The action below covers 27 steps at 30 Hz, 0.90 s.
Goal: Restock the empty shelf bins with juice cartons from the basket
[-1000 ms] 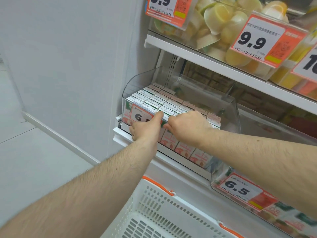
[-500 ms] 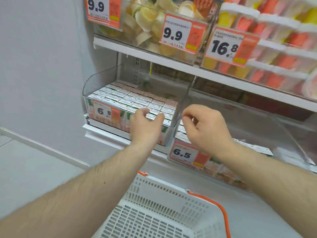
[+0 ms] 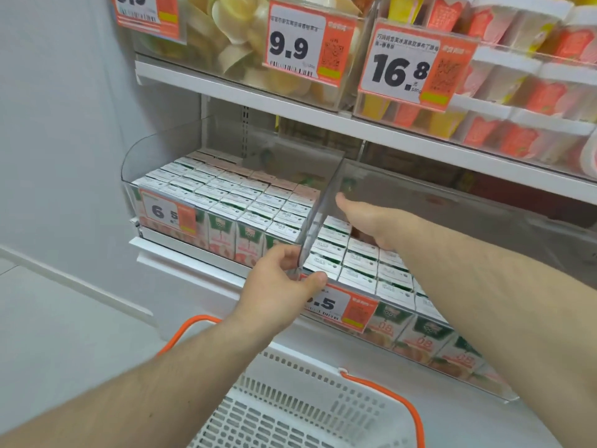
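Observation:
Two clear plastic shelf bins stand side by side. The left bin (image 3: 135, 169) is packed with rows of white-topped juice cartons (image 3: 245, 202). More cartons (image 3: 361, 263) fill the front part of the right bin (image 3: 484, 208). My left hand (image 3: 277, 286) grips the front corner where the two bins meet, thumb on the right bin's front edge. Reaching into the right bin, my right hand (image 3: 371, 221) has its fingers stretched out flat over the cartons beside the clear dividing wall (image 3: 323, 205). The white basket (image 3: 290, 409) with orange handles sits below, and no cartons show in its visible part.
An upper shelf (image 3: 323, 114) overhangs the bins, carrying clear bins of yellow and red snack cups with price tags 9.9 and 16.8. A grey wall (image 3: 64, 124) and floor lie to the left. A 6.5 price tag (image 3: 342, 305) hangs on the right bin's front.
Both hands left the left bin's cartons and moved right. My left hand now grips the bins' front corner, and my right hand has opened and reached into the right bin.

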Each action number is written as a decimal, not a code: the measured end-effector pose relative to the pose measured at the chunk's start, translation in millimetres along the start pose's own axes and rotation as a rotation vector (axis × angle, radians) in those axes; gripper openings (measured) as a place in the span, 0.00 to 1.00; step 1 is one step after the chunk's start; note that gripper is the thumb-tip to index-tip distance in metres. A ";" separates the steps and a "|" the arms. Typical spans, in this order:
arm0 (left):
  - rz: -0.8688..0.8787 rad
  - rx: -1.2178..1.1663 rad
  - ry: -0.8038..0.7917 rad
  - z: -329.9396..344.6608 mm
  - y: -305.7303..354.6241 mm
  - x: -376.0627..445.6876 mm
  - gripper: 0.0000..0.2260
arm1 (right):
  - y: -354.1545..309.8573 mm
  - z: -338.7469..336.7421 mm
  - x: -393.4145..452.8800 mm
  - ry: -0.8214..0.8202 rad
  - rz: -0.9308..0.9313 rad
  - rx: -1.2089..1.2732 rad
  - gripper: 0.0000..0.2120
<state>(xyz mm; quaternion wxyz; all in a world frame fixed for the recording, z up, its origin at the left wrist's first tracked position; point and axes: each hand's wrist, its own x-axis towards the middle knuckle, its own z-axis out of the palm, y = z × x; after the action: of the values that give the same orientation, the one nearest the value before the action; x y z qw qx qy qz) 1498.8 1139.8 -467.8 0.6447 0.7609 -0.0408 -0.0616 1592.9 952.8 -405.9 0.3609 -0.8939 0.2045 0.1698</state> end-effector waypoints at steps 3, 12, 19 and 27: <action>-0.019 -0.039 0.015 1.4 -0.4 0.5 0.15 | -2.9 -2.4 13.3 -0.009 0.013 0.101 0.39; -0.024 -0.083 0.028 4.8 2.5 -2.4 0.13 | -2.7 -2.4 16.4 0.007 0.012 0.112 0.37; -0.017 -0.151 0.015 12.0 5.0 -9.7 0.10 | 20.5 -22.3 7.5 -0.048 0.145 -0.077 0.51; -0.028 -0.142 0.014 15.2 8.4 -13.5 0.10 | 29.1 -19.7 2.3 -0.238 0.209 -0.099 0.57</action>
<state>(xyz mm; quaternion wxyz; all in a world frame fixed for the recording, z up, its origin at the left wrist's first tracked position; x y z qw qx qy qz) 1483.4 1125.5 -461.4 0.6963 0.7142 -0.0213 -0.0678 1583.7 919.1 -410.2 0.3187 -0.8580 0.2434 0.3209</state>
